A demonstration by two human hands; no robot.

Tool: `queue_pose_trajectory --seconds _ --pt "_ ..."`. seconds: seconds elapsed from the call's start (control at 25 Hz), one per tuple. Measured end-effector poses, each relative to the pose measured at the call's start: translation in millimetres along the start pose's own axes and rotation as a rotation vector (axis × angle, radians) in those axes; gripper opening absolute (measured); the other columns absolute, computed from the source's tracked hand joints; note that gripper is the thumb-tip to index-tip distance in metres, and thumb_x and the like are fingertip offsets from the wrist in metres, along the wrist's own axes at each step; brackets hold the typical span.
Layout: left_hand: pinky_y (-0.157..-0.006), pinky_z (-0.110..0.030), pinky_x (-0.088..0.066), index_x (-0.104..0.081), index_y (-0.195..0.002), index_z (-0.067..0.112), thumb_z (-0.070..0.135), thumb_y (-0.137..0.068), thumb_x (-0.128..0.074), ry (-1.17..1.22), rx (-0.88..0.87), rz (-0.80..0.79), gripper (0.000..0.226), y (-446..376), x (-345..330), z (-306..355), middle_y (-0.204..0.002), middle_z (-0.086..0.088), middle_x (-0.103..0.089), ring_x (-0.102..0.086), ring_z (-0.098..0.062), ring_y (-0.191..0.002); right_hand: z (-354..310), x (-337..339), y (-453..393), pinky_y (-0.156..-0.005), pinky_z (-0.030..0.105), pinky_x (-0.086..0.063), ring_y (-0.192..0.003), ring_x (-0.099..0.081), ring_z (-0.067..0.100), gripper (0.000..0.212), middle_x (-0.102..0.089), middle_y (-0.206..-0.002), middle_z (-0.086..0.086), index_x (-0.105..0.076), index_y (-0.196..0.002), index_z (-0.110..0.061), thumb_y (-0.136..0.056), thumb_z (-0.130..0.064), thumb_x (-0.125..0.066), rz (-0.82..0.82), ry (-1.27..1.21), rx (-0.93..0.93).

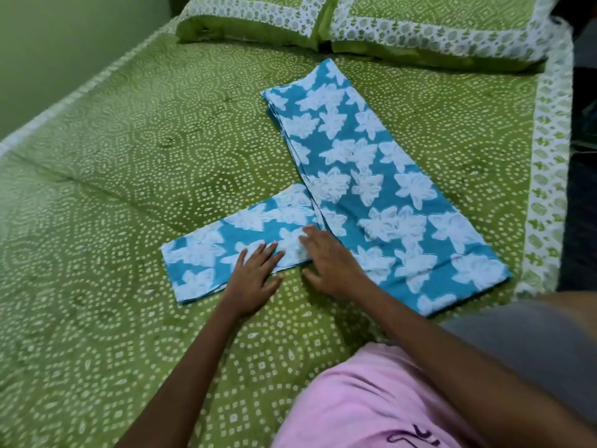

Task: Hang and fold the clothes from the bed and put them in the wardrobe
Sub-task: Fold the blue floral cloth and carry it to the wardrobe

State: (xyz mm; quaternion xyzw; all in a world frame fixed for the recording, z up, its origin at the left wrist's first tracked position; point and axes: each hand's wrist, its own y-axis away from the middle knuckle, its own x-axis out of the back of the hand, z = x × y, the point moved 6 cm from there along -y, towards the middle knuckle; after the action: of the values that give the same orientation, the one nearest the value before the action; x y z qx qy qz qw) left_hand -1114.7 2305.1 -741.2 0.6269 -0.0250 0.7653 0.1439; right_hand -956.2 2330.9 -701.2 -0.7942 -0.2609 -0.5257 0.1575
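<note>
1 view, head camera. Item: blue garment with white flower print, folded lengthwise into a long strip, lying flat on the green dotted bedsheet; 1 sleeve sticks out toward the left. Left hand: fingers straight and spread, palm down, fingertips resting on the sleeve's near edge, gripping nothing. Right hand: flat, fingers extended, pressing where sleeve meets body. 2 green pillows with white borders at the bed's head. Pink shirt in the foreground.
</note>
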Motion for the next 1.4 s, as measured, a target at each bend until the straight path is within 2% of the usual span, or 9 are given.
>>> queue_pose_trajectory --seconds 0.24,0.36,0.56,0.68,0.8,0.88,1.0,1.24,1.4 --pt "-0.100 -0.038 -0.040 -0.062 -0.121 0.006 0.015 -0.079 -0.047 0.077 0.208 0.317 0.046 72 32 -94 -0.126 -0.012 -0.060 -0.057 -0.030 -0.117 -64 -58 -44 -0.118 0.034 -0.006 -0.145 -0.010 0.020 0.055 -0.015 -0.157 0.010 -0.020 -0.148 -0.007 -0.100 -0.030 -0.033 -0.096 0.005 0.084" --pt "-0.084 -0.036 -0.050 -0.070 -0.106 0.006 0.027 -0.073 -0.039 0.163 0.140 0.337 0.050 54 56 -83 -0.105 -0.014 -0.070 -0.066 -0.029 -0.095 -86 -66 -65 -0.114 0.036 -0.016 -0.140 -0.025 0.023 0.050 -0.030 -0.152 0.011 -0.031 -0.143 -0.009 -0.097 -0.024 -0.041 -0.098 -0.063 0.132" --pt "-0.073 -0.006 -0.043 -0.071 -0.093 0.020 0.039 -0.070 -0.053 0.550 -0.021 0.246 0.035 -6 114 -54 -0.088 0.017 -0.071 -0.061 0.005 -0.080 -66 -28 -89 -0.077 0.031 -0.044 -0.089 -0.059 0.020 0.017 -0.067 -0.100 0.014 -0.066 -0.103 -0.005 -0.090 -0.010 -0.057 0.051 -0.924 -0.205" --pt "-0.078 -0.011 -0.047 -0.064 -0.101 0.015 0.024 -0.080 -0.060 0.979 0.049 0.244 0.024 -60 134 -52 -0.083 0.026 -0.069 -0.062 0.008 -0.080 -8 11 -84 -0.054 0.019 -0.046 -0.061 -0.056 0.008 0.015 -0.064 -0.069 -0.001 -0.062 -0.077 -0.015 -0.090 -0.009 -0.057 0.122 -1.426 -0.480" --pt "-0.080 -0.020 -0.045 -0.061 -0.110 0.006 0.018 -0.097 -0.044 1.230 0.182 0.294 0.023 -120 126 -31 -0.093 0.009 -0.071 -0.063 -0.007 -0.087 77 47 -63 -0.070 0.029 -0.054 -0.072 -0.066 0.017 0.016 -0.071 -0.082 0.005 -0.064 -0.091 -0.009 -0.077 -0.016 -0.061 0.415 -1.902 -0.550" --pt "-0.079 -0.013 -0.044 -0.058 -0.119 0.001 0.018 -0.100 -0.038 1.120 0.184 0.165 0.032 -159 105 -1 -0.114 -0.008 -0.064 -0.057 -0.015 -0.100 131 48 -35 -0.092 0.040 -0.048 -0.107 -0.060 0.027 0.049 -0.063 -0.117 0.014 -0.056 -0.121 -0.005 -0.077 -0.025 -0.058 0.601 -2.059 -0.665" --pt "-0.091 -0.022 -0.040 -0.055 -0.125 0.000 0.030 -0.103 -0.028 0.959 0.197 -0.075 0.045 -202 72 37 -0.125 -0.011 -0.057 -0.053 -0.020 -0.111 191 28 6 -0.107 0.044 -0.037 -0.126 -0.047 0.030 0.037 -0.049 -0.137 0.017 -0.049 -0.129 -0.002 -0.094 -0.015 -0.047 0.800 -2.181 -0.851" --pt "-0.068 -0.028 -0.045 -0.055 -0.067 0.020 0.056 -0.087 -0.052 0.548 0.258 -0.155 0.041 -234 64 20 -0.071 -0.001 -0.056 -0.051 -0.014 -0.066 214 36 12 -0.091 0.041 -0.049 -0.111 -0.060 0.029 0.042 -0.059 -0.126 0.017 -0.051 -0.130 -0.001 -0.090 -0.014 -0.059 0.841 -2.022 -0.954" --pt "-0.056 -0.030 -0.029 -0.058 -0.072 0.006 0.064 -0.072 -0.054 0.392 -0.033 -0.100 0.059 -232 58 12 -0.064 -0.007 -0.051 -0.044 -0.014 -0.057 238 38 14 -0.091 0.042 -0.049 -0.093 -0.063 0.024 0.021 -0.061 -0.114 0.012 -0.052 -0.116 -0.004 -0.097 -0.011 -0.048 0.948 -1.938 -0.983"
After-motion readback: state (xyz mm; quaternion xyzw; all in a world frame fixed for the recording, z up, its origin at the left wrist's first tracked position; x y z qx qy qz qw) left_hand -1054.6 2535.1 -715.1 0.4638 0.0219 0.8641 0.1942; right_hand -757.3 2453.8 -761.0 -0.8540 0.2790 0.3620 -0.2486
